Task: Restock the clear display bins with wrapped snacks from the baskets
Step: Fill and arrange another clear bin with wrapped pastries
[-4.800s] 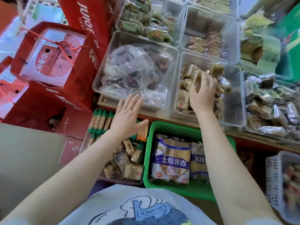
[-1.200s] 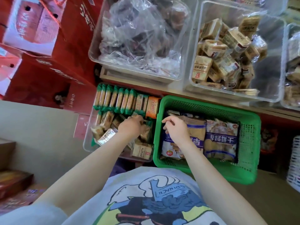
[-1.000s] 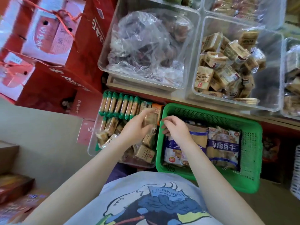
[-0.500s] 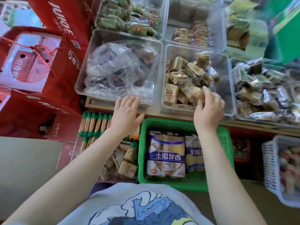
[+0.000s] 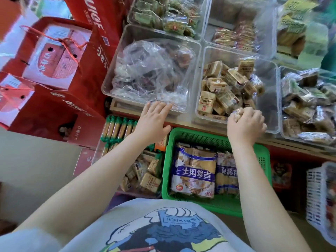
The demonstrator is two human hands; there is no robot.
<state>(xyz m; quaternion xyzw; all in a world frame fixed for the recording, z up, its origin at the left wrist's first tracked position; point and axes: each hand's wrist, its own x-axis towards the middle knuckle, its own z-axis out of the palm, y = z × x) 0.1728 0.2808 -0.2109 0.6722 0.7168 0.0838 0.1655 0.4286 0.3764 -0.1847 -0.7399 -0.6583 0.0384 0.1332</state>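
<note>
Right hand (image 5: 245,124) curls its fingers around a small clear-wrapped snack (image 5: 237,113) at the near rim of the clear plastic display bin of tan wrapped snack blocks (image 5: 269,99), the wrapper showing just past the knuckles and touching the bin's front wall; the heap of tan blocks lies just beyond the hand, filling the bin's left half. Left hand (image 5: 153,122) lies flat with fingers straight and spread, holding nothing, its fingertips (image 5: 158,105) touching the front edge of the neighbouring clear bin stuffed with crumpled clear plastic bags (image 5: 112,77), which stands directly left of the snack-block bin. Just nearer the person than the snack-block bin sits a green perforated plastic basket (image 5: 262,157) holding two large blue-and-white biscuit packs, the right forearm crossing over it. Left of that basket, under the left forearm, a clear low container (image 5: 96,155) holds loose tan wrapped snacks and a row of green-capped sticks. Red cardboard gift boxes with cord handles (image 5: 60,57) stand well left of the bins, and a white slotted basket (image 5: 316,199) sits right of the green one.
</note>
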